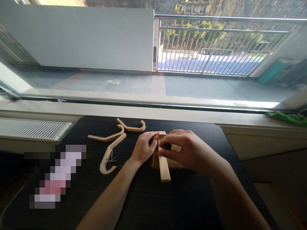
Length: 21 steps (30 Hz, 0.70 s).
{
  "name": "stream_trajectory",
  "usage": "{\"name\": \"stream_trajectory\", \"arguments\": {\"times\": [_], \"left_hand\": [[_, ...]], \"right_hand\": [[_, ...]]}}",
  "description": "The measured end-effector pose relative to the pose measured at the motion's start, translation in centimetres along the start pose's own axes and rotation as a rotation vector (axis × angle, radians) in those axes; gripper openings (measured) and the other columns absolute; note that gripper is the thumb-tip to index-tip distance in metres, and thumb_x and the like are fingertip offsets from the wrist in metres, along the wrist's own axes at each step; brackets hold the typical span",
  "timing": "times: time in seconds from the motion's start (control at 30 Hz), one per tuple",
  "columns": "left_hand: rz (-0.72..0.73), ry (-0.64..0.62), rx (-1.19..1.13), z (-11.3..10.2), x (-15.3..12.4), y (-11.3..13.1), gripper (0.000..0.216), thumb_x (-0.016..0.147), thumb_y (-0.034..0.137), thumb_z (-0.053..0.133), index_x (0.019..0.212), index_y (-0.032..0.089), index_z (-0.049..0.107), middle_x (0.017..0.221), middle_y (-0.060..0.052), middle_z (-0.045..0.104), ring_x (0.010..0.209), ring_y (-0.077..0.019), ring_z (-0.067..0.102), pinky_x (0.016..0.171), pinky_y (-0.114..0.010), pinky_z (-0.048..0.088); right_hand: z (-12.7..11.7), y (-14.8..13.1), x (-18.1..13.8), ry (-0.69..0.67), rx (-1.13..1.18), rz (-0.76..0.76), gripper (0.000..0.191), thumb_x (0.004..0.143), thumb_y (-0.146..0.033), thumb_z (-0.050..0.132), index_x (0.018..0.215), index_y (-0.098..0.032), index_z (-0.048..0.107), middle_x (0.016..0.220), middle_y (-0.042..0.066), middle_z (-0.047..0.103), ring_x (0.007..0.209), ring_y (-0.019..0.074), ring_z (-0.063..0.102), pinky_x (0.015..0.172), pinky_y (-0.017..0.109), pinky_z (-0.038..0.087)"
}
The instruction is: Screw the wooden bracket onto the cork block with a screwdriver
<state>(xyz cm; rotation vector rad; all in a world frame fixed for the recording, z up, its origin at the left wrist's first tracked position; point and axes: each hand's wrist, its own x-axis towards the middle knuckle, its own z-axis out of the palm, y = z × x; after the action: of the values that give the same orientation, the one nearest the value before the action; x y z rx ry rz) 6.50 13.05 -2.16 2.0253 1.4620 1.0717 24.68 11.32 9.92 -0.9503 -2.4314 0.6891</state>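
Note:
A pale wooden bar (164, 169) lies upright across a flat wooden block (177, 148) on the black table (153, 198). My left hand (143, 147) is curled against the top left of the bar and grips it. My right hand (185, 150) covers the block, its thumb and fingers pinched on a small dark thing I cannot make out at the bar's upper part. Three curved wooden hooks lie to the left: one (131, 126) at the back, one (106, 137) beside it, one (110, 153) nearest my left wrist.
Several small dark screws (112, 161) lie inside the nearest hook's curve. A blurred pink and white patch (56, 175) sits at the table's left. A white radiator grille (31, 128) is at left, a window sill behind, a green cloth (287, 117) at far right.

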Motion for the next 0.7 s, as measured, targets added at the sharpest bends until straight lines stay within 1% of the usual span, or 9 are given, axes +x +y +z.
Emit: {"name": "stream_trajectory", "arguments": {"times": [0.27,0.53,0.7], "left_hand": [[0.002,0.005,0.011,0.13,-0.05,-0.12,0.028,0.089,0.02,0.05,0.109,0.018,0.07,0.109,-0.007,0.075,0.104,-0.0228,0.067,0.099,-0.039,0.051],[0.009,-0.001,-0.019,0.01,-0.03,-0.01,0.027,0.091,0.024,0.048,0.108,0.018,0.069,0.11,-0.009,0.075,0.104,-0.0232,0.067,0.098,-0.04,0.051],[0.011,-0.007,-0.016,-0.05,-0.01,-0.01,0.028,0.091,0.025,0.048,0.108,0.017,0.069,0.111,-0.01,0.074,0.106,-0.0233,0.067,0.098,-0.039,0.051]], "right_hand": [[0.08,0.05,0.15,0.004,-0.06,0.02,0.015,0.087,-0.034,0.07,0.084,-0.019,0.072,0.077,0.003,0.07,0.072,0.0162,0.061,0.069,0.027,0.041],[-0.02,-0.11,0.15,0.028,-0.166,0.016,0.024,0.089,-0.04,0.066,0.081,-0.017,0.07,0.072,0.005,0.069,0.069,0.0172,0.061,0.066,0.027,0.04],[0.2,-0.13,0.25,0.047,-0.215,-0.002,0.023,0.089,-0.036,0.066,0.077,-0.017,0.068,0.069,0.003,0.067,0.066,0.0167,0.059,0.064,0.027,0.038]]}}
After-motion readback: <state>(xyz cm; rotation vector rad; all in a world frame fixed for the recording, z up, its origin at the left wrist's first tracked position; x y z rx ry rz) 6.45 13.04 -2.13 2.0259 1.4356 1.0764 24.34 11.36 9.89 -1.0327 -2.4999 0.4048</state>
